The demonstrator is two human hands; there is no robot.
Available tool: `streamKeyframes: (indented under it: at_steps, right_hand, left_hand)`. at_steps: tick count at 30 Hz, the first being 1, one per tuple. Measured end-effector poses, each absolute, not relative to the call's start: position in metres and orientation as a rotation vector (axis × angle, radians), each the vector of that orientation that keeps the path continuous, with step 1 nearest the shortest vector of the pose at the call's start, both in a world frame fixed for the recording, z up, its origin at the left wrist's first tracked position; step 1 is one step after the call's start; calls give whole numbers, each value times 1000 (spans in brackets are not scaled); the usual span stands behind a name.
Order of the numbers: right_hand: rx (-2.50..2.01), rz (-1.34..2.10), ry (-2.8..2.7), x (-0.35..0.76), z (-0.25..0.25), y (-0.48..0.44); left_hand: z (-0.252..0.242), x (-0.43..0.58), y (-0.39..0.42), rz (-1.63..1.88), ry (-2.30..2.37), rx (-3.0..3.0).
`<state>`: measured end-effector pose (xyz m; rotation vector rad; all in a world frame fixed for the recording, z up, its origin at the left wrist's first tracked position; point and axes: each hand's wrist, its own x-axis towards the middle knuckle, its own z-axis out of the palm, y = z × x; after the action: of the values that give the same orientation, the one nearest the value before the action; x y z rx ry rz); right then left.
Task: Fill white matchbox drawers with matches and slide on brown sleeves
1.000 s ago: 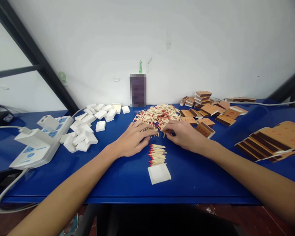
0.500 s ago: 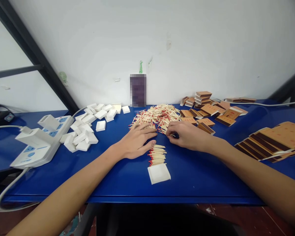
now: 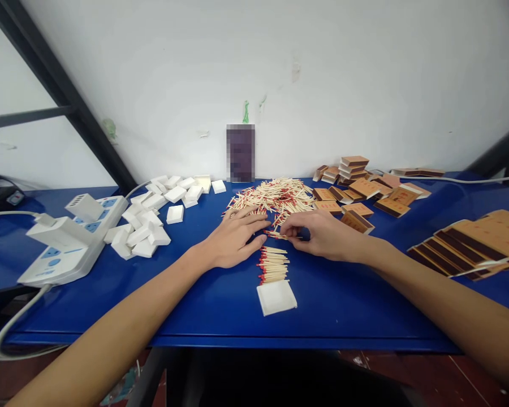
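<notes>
Nearest, just in front of the sorted row of matches [image 3: 274, 264], a white inner tray [image 3: 276, 298] is laid flat on the blue worktop [image 3: 203, 316]. Both forearms are stretched forward from the near edge and are angled toward each other beyond that row. The left hand [image 3: 233, 237] is held palm down just left of the row, with the wrist low, the fingers loosely spread on the worktop and the thumb pointed toward the row's far end. The right hand [image 3: 322, 234] is set just right of and beyond the row, knuckles up and fingers curled inward. A few matches [image 3: 277, 234] are pinched at its fingertips, just behind the row. Farther behind the row the loose match pile [image 3: 275, 196] is spread. Well left of the row white trays [image 3: 148, 220] are heaped, and well right of it brown sleeves [image 3: 356, 195] are scattered.
</notes>
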<state>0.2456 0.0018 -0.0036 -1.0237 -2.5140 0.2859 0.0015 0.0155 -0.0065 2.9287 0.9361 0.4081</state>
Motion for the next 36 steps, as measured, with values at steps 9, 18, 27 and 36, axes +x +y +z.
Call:
streamKeyframes:
  at_steps: [9,18,27,36]
  right_hand:
    - [-901,272,-2383,233,-15,3]
    - [-851,256,-2344,227,-20,0]
    - [-851,241,-2371,229,-19,-2]
    - [-830,226,-2370,231,-17,-3]
  left_hand:
    - [0,-4,13,407,890,2999]
    - [3,-15,15,417,856,2970]
    - [-1,-14,19,444,883,2984]
    - [-2,-14,20,523,841,2988]
